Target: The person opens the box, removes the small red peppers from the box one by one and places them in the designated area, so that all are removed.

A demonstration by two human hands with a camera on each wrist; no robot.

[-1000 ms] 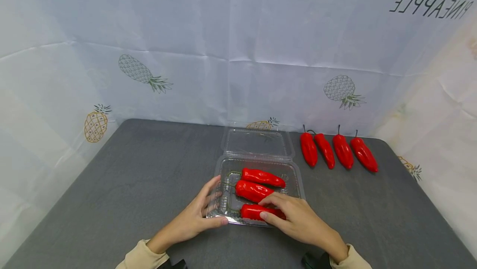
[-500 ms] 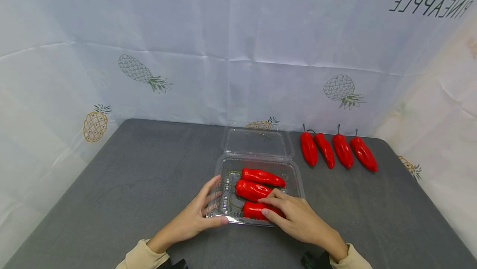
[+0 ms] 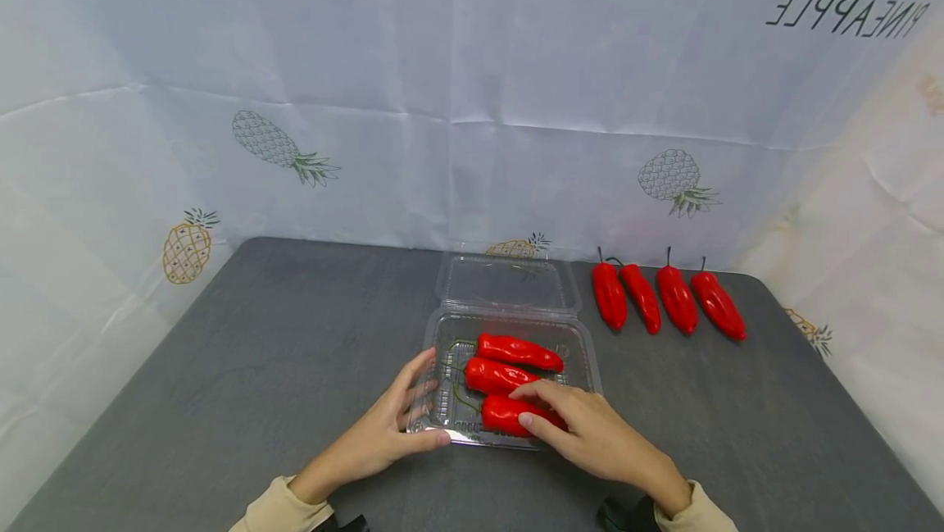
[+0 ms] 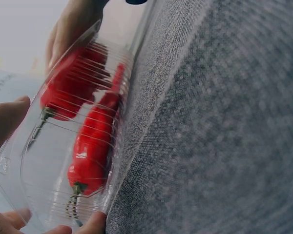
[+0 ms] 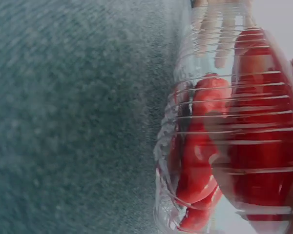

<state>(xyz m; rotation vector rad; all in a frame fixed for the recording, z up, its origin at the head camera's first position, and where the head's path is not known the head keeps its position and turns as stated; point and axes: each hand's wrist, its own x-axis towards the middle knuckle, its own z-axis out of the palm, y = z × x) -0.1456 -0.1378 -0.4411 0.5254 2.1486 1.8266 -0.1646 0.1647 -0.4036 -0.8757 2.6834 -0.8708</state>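
A clear plastic clamshell container (image 3: pixel 590 352) lies with its lid folded back. Inside, two red peppers, the rear one (image 3: pixel 519 352) and the middle one (image 3: pixel 490 375), lie crosswise with stems to the left. Near the front wall, my right hand (image 3: pixel 590 429) pinches a third red pepper (image 3: pixel 501 415) between thumb and fingers; its right end is hidden by the hand. Seen through the ribbed wall in the right wrist view, this pepper (image 5: pixel 259 122) sits higher than the others. My left hand (image 3: pixel 391 417) holds the container's front left corner, thumb at the front, fingers along the side.
Several more red peppers (image 3: pixel 677 300) lie in a row at the table's back right, stems toward the cloth. The open lid (image 3: pixel 509 282) stretches toward the back edge. A white pineapple-print cloth (image 3: pixel 442 188) hangs behind the grey table (image 3: pixel 295 335).
The front pepper has shifted slightly right and up in my right hand's grip, its stem now curving more. My left hand and the container keep their places.
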